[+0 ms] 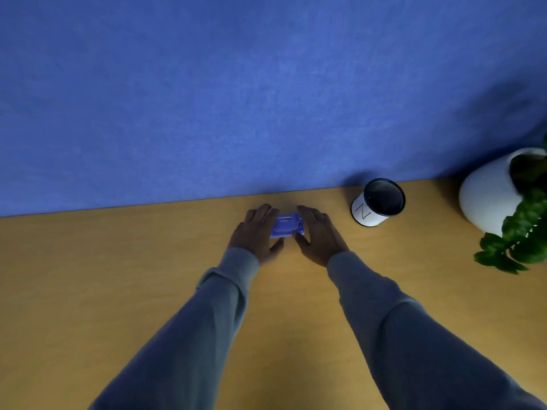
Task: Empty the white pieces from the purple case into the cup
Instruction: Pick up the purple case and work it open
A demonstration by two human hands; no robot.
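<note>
A small purple case [286, 225] lies flat on the wooden table, near the blue wall. My left hand [257, 232] rests against its left end and my right hand [318, 233] against its right end, fingers curved around it. No white pieces are visible; the case looks closed. The cup [377, 202], white outside with a dark inside and a thin "N" mark, stands upright to the right of my right hand, a hand's width away.
A white plant pot [491, 193] with green leaves [516, 241] stands at the far right of the table. The blue felt wall [266, 99] rises just behind the case and cup. Bare wooden tabletop [118, 276] stretches to the left and towards me.
</note>
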